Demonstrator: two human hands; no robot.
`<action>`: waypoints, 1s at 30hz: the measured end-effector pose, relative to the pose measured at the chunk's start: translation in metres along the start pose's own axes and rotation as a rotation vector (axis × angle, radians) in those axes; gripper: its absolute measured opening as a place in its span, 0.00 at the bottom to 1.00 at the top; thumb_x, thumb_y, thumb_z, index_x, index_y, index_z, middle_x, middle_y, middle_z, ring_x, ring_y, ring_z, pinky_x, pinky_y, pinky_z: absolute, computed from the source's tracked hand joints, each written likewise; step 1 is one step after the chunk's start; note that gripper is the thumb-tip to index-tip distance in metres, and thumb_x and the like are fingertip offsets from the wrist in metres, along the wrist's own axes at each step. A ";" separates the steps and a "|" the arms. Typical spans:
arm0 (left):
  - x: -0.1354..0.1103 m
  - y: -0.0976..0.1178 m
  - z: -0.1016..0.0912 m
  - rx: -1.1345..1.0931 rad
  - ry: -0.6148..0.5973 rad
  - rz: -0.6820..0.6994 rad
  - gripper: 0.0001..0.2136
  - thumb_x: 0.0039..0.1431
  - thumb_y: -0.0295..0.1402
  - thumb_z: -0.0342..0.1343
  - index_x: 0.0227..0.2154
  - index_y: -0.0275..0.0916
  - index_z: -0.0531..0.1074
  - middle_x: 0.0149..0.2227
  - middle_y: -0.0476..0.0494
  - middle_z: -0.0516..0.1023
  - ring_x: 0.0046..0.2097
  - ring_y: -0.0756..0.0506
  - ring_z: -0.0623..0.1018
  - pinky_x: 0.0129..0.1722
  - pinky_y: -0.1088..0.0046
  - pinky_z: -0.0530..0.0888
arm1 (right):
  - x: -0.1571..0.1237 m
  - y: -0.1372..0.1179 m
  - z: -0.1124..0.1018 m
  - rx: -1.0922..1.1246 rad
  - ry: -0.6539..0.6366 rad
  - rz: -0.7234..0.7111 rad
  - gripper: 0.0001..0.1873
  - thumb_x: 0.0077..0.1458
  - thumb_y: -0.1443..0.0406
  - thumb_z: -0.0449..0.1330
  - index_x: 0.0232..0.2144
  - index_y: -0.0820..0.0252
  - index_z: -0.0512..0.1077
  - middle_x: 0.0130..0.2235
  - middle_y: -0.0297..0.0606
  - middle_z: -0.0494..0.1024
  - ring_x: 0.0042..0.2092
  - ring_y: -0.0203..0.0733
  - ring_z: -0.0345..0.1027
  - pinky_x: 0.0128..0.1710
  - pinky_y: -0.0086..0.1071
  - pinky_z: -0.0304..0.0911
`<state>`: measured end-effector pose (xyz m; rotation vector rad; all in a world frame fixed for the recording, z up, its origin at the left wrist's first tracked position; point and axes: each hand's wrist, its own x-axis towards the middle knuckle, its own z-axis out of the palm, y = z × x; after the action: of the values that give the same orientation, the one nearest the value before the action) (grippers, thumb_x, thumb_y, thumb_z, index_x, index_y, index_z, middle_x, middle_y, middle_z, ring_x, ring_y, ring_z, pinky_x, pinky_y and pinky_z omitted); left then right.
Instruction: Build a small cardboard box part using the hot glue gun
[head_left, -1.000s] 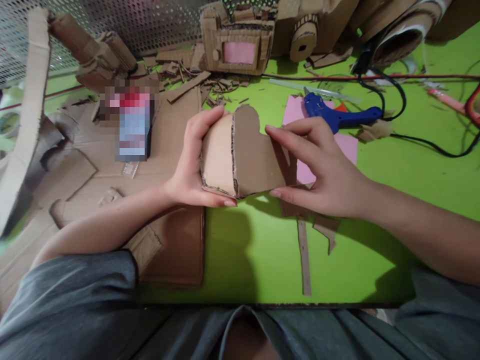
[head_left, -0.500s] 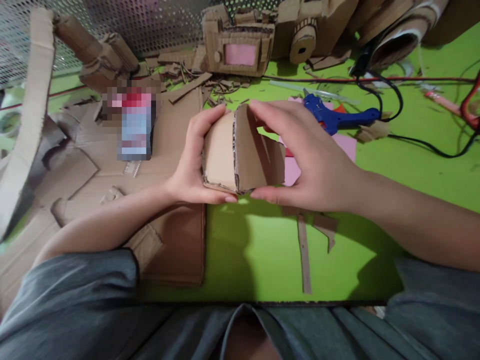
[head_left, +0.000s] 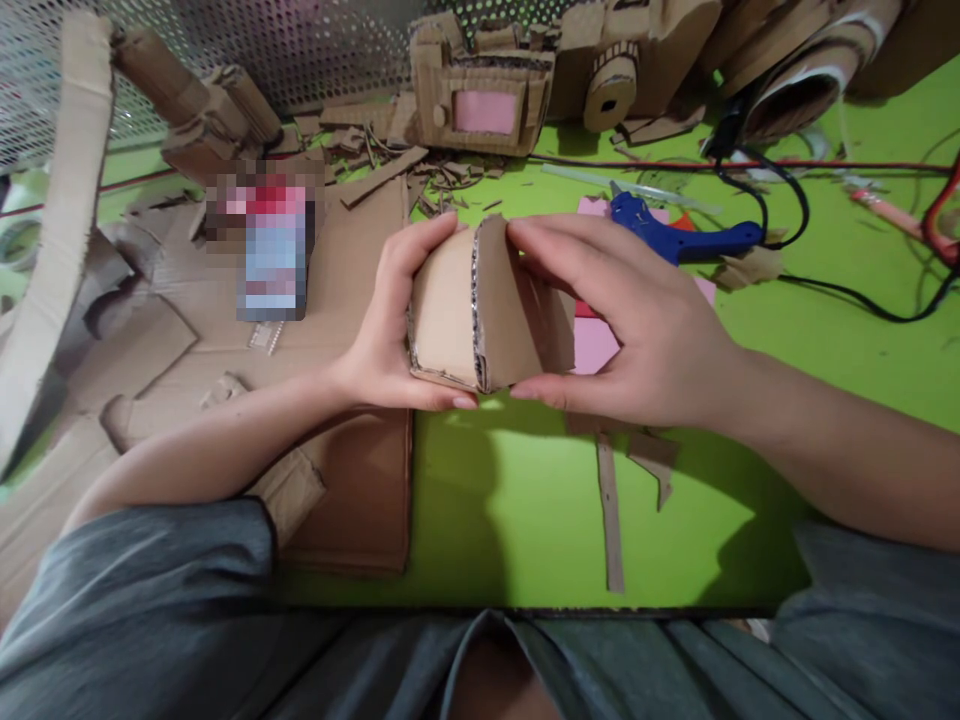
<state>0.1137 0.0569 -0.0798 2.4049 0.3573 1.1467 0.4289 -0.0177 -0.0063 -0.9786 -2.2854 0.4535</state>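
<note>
Between my two hands is a small cardboard piece (head_left: 448, 310), box-like, with a curved side and a raw corrugated edge facing me. My left hand (head_left: 386, 310) wraps its left side, thumb along the bottom edge and fingers over the top. On the other side my right hand (head_left: 637, 320) grips a cardboard panel (head_left: 504, 310), fingertips at its top edge and thumb at the bottom. A further flap sticks out rightward under my right palm. Pink paper (head_left: 596, 345) lies beneath that hand. The far sides of the piece are hidden.
A blue glue gun (head_left: 675, 235) with a black cord lies behind my right hand. Cardboard cameras (head_left: 484, 110) stand at the back among scraps. Cardboard sheets (head_left: 360, 480) cover the left. A cardboard strip (head_left: 610, 520) lies in front on the green table (head_left: 540, 500).
Both hands keep their hold on the cardboard piece. My right hand has shifted slightly right, and the panel's edge has turned a little. The whole view has moved slightly.
</note>
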 end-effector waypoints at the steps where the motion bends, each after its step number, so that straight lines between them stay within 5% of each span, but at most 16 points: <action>1: 0.000 0.001 0.000 0.001 0.006 -0.018 0.71 0.51 0.86 0.65 0.88 0.60 0.42 0.83 0.37 0.59 0.83 0.23 0.65 0.87 0.30 0.65 | -0.001 -0.001 -0.001 -0.002 -0.001 0.002 0.56 0.70 0.29 0.66 0.86 0.47 0.63 0.83 0.50 0.69 0.82 0.77 0.64 0.85 0.78 0.59; 7: 0.000 -0.004 -0.001 -0.013 -0.019 0.068 0.78 0.45 0.90 0.62 0.89 0.51 0.40 0.83 0.32 0.58 0.82 0.21 0.65 0.85 0.27 0.67 | -0.003 -0.003 -0.001 -0.040 0.023 -0.027 0.52 0.73 0.31 0.64 0.86 0.47 0.64 0.83 0.48 0.69 0.82 0.74 0.66 0.85 0.74 0.62; 17: 0.005 0.016 0.006 -0.043 0.046 -0.083 0.63 0.58 0.84 0.62 0.86 0.57 0.49 0.81 0.37 0.61 0.83 0.24 0.65 0.89 0.30 0.64 | 0.001 -0.003 -0.006 0.026 -0.019 -0.029 0.56 0.69 0.30 0.68 0.85 0.48 0.64 0.82 0.53 0.70 0.82 0.81 0.63 0.85 0.82 0.58; 23: 0.005 0.017 0.006 -0.039 0.049 -0.101 0.64 0.55 0.84 0.64 0.85 0.59 0.49 0.81 0.37 0.62 0.83 0.24 0.65 0.89 0.29 0.64 | -0.004 -0.010 -0.015 -0.023 -0.018 -0.030 0.54 0.71 0.34 0.68 0.87 0.46 0.61 0.84 0.49 0.67 0.82 0.76 0.64 0.85 0.76 0.63; 30: 0.006 0.017 0.007 -0.048 0.053 -0.071 0.63 0.58 0.84 0.60 0.86 0.57 0.50 0.81 0.37 0.61 0.83 0.25 0.65 0.89 0.33 0.65 | -0.001 -0.007 -0.010 -0.019 0.011 -0.073 0.53 0.70 0.33 0.68 0.85 0.45 0.62 0.83 0.50 0.68 0.82 0.80 0.64 0.84 0.81 0.60</action>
<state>0.1232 0.0425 -0.0707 2.3053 0.4238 1.1760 0.4328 -0.0223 0.0044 -0.9010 -2.3111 0.3957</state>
